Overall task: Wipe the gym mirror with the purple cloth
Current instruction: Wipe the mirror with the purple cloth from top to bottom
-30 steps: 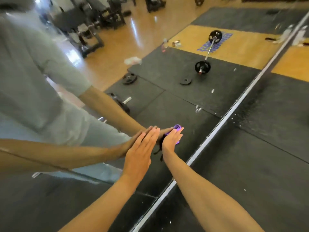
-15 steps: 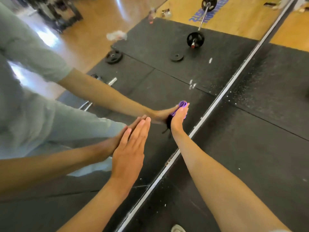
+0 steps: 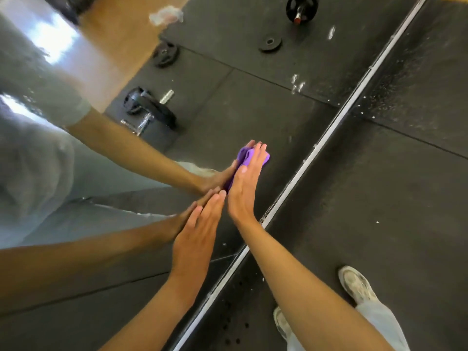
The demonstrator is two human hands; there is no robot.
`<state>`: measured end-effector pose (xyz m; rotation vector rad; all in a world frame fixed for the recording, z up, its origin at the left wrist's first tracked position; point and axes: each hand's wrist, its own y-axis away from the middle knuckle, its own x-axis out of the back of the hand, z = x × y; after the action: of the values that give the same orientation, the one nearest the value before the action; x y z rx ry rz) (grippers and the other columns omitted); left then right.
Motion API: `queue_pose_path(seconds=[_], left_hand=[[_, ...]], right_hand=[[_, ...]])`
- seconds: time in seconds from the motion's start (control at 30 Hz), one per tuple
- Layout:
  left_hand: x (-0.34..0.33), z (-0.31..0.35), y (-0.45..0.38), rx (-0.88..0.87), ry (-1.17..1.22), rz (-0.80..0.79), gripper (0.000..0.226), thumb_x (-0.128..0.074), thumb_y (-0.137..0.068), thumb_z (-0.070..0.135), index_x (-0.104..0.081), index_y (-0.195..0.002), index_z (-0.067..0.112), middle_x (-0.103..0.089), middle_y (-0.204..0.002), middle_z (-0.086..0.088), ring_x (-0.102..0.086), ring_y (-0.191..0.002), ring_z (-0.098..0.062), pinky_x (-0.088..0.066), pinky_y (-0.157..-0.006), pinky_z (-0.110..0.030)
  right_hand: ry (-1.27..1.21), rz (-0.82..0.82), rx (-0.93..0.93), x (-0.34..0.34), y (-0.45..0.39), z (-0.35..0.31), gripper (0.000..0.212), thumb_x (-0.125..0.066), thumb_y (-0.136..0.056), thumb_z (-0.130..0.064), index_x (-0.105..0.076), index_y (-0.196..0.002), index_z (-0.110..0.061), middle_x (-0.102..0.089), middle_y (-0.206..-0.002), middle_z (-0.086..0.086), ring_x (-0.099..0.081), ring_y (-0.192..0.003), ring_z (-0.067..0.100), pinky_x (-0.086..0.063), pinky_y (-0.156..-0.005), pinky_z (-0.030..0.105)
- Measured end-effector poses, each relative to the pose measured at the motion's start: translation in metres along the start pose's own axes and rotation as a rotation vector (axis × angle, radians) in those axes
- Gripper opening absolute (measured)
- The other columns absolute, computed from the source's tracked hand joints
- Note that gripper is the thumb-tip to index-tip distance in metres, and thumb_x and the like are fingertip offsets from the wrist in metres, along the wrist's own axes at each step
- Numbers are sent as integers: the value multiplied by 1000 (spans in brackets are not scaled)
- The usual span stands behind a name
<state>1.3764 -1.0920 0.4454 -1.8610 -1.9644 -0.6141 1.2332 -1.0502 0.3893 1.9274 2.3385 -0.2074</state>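
Change: both hands sit lower on the glass than half a second back, and the cloth shows more purple past the fingertips; the view has tipped down, so a shoe now shows.
Right hand: the right hand (image 3: 244,184) lies flat, fingers straight, pressing the purple cloth (image 3: 249,156) against the gym mirror (image 3: 253,102); its grip is a flat press, nothing curled round the fabric.
Left hand: the left hand (image 3: 196,231) rests open on the glass just below and left of the right, palm to the mirror, holding nothing.
Cloth position: bunched under the right palm and fingers, low on the mirror, near the metal bottom rail (image 3: 326,138).
Handling: judged light, soft and floppy; it will slide or fold under the palm, so spreading it flat and pressing with the whole hand should hold it better than pinching a corner.
Mirror: hard and slick; white specks and smears (image 3: 297,83) show up and right of the cloth.
Writing: none readable in this view.
Floor: dark rubber floor mat (image 3: 379,198), with a white shoe (image 3: 357,285) on it.
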Motion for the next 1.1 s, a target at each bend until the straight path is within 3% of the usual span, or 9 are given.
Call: queue_pose_path(seconds=[0.1, 0.17, 0.23, 0.37, 0.53, 0.67, 0.83, 0.93, 1.1], left_hand=[[2, 7, -4, -18, -15, 19, 88, -45, -104, 44, 0, -167, 3, 6, -175, -17, 1, -162, -30, 0, -130, -48], [-3, 14, -7, -45, -50, 6, 91, -45, -104, 49, 3, -166, 2, 9, -175, -19, 4, -162, -31, 2, -130, -48], [-10, 23, -8, -50, -51, -10, 90, -42, -106, 52, 4, -167, 4, 10, -175, -18, 5, -162, -31, 0, -130, -45], [-23, 44, -7, -77, -21, -72, 88, -38, -108, 46, 10, -164, -1, 16, -172, -25, 8, -161, -34, 0, -130, -44], [-39, 70, -12, -159, 2, -223, 92, -36, -110, 41, 26, -154, -12, 34, -160, -38, 19, -154, -42, 9, -125, -50], [-40, 84, -14, -40, -27, -118, 75, -24, -104, 26, 12, -164, -2, 17, -173, -22, 8, -160, -32, 2, -128, -46], [-47, 102, -27, 17, -44, -71, 67, -18, -104, 11, 6, -167, 4, 14, -174, -17, 6, -160, -28, 0, -130, -46], [-55, 118, -34, 16, -58, -50, 71, -25, -104, 17, 5, -167, 5, 13, -175, -15, 2, -162, -26, -11, -131, -38], [-74, 149, -51, 163, 86, -13, 89, -51, -94, 28, -7, -168, 8, 6, -176, -10, 1, -163, -22, 7, -130, -45]], right_hand=[[-269, 78, -491, 9, -24, 120, 81, -25, -99, -74, -10, -166, -32, -11, -174, -7, -14, -159, 12, -12, -131, 36], [-396, 168, -773, 11, -32, 226, 124, -27, -59, -110, -22, -163, -42, -26, -170, -8, -27, -155, 14, -20, -129, 45], [-320, 160, -821, 9, -25, 211, 127, -25, -55, -111, -17, -163, -44, -25, -170, -10, -26, -156, 15, -18, -129, 46], [-195, 29, -427, 12, -3, 39, 73, -16, -101, -70, 7, -164, -41, 3, -174, -10, -6, -160, 12, -13, -126, 30], [-5, -99, -31, 21, 2, 47, 52, -15, -108, -50, 12, -148, -70, 17, -169, -23, 11, -160, 9, -4, -129, 31], [-161, 31, -389, 33, -48, 82, 74, -17, -100, -69, 2, -164, -37, 0, -175, -6, -6, -161, 16, -9, -128, 33], [-146, 173, -753, 47, -95, 112, 98, -11, -79, -82, -15, -166, -36, -21, -172, -4, -21, -158, 21, -17, -129, 47], [-59, -57, -294, 50, -65, 78, 53, -17, -111, -48, 10, -157, -41, 14, -173, -5, 8, -160, 16, -6, -128, 38], [142, -135, 45, 64, -68, 140, 58, -20, -112, -34, 9, -162, -21, 18, -172, -2, 15, -160, 18, -1, -128, 26]])
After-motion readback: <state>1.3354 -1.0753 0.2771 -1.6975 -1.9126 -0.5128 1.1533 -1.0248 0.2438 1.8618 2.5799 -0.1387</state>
